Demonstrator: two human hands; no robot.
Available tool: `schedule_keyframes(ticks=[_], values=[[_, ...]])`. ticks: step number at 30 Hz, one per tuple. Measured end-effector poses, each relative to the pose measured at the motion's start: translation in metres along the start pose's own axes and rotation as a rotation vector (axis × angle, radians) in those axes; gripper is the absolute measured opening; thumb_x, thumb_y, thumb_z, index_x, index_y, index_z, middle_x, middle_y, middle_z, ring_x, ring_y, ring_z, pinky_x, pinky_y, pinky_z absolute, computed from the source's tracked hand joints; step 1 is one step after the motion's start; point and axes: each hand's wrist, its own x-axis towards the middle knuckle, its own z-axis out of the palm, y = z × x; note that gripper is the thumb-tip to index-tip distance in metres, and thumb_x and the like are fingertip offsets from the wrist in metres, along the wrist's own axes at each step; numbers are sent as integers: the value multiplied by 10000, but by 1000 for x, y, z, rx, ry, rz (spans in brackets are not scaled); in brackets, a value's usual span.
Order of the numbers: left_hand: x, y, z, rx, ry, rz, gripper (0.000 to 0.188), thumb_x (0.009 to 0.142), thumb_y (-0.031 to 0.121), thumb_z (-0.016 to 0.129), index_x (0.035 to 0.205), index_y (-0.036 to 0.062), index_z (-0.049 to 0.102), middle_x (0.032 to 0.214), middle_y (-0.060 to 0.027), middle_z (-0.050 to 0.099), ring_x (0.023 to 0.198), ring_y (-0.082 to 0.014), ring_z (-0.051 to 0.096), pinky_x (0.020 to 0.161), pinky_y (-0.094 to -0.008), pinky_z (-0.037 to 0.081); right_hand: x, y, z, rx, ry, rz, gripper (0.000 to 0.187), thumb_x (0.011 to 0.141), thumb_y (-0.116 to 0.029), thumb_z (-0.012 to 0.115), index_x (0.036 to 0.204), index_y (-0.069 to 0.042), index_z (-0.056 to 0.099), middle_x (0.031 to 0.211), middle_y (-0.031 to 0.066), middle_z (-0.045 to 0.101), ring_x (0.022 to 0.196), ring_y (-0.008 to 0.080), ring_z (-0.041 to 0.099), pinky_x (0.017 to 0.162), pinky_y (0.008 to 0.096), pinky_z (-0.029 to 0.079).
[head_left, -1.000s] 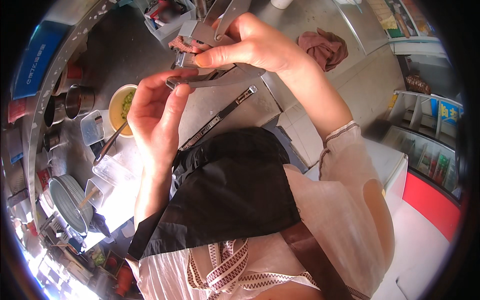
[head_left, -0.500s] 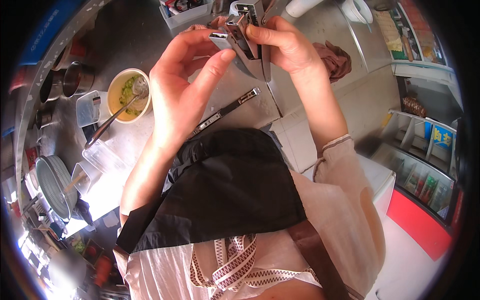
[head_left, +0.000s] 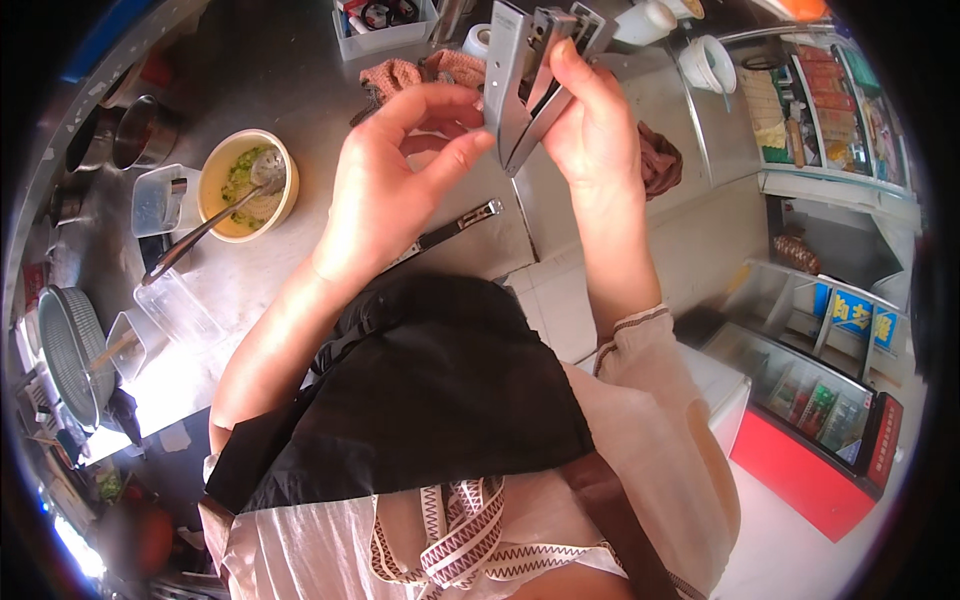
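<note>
A grey metal stapler (head_left: 512,85), its arms spread in a V, is held up over the counter. My right hand (head_left: 595,125) grips its right side, the thumb pressed on the inner metal part. My left hand (head_left: 385,170) is at the stapler's left arm, thumb and fingers curved but apart, fingertips at the edge. Whether they press on it is hard to make out. Below my hands, a narrow black and silver strip (head_left: 455,228) lies on the counter, partly covered by my left wrist and the black apron (head_left: 440,390).
On the left stand a cream tub (head_left: 207,200) with green bits and a ladle (head_left: 210,232), clear plastic boxes (head_left: 155,205) and a grey strainer basket (head_left: 70,350). Crumpled cloths (head_left: 390,78) lie behind my hands. At right is a red display fridge (head_left: 800,470).
The stapler has turned, so its arms now point up and spread apart. My right hand has moved slightly right with it. The whole view has shifted a little.
</note>
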Motion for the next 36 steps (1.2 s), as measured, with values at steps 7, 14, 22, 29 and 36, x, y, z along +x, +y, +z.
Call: schedule_keyframes(ticks=[7, 14, 22, 29, 36], values=[[3, -15, 6, 80, 16, 53, 291, 786, 61, 655, 1052, -12, 563, 913, -57, 616, 845, -123, 593, 795, -276, 486, -14, -5, 22, -101, 24, -259, 205, 806, -74, 646, 974, 35, 602, 902, 101, 639, 824, 144, 602, 762, 265, 468], [6, -17, 11, 83, 46, 94, 332, 758, 129, 688, 1051, 24, 571, 878, -90, 652, 818, -181, 628, 754, -295, 499, -24, -1, 19, -291, 59, -358, 222, 838, -93, 594, 1003, 49, 552, 908, 64, 552, 860, 156, 509, 847, 323, 398], [7, -15, 12, 130, 41, 92, 340, 760, 170, 690, 1051, 43, 570, 889, -102, 656, 798, -214, 635, 731, -313, 502, -27, 0, 34, -213, 221, -389, 172, 871, -117, 569, 896, 53, 569, 934, 68, 572, 900, 146, 510, 817, 304, 397], [10, -21, 9, 75, 9, 86, 322, 758, 174, 703, 984, -13, 572, 854, -132, 651, 768, -195, 642, 692, -299, 508, -19, 13, 25, -67, 153, -140, 246, 901, -179, 528, 1049, 17, 533, 966, 71, 576, 887, 162, 539, 792, 313, 423], [-3, -68, -15, 136, 87, -66, 210, 754, 130, 697, 837, -16, 572, 752, -89, 645, 688, -119, 602, 646, -265, 486, -2, 70, 4, 61, 3, 146, 287, 862, -245, 596, 985, 15, 602, 961, 71, 625, 902, 143, 577, 827, 291, 428]])
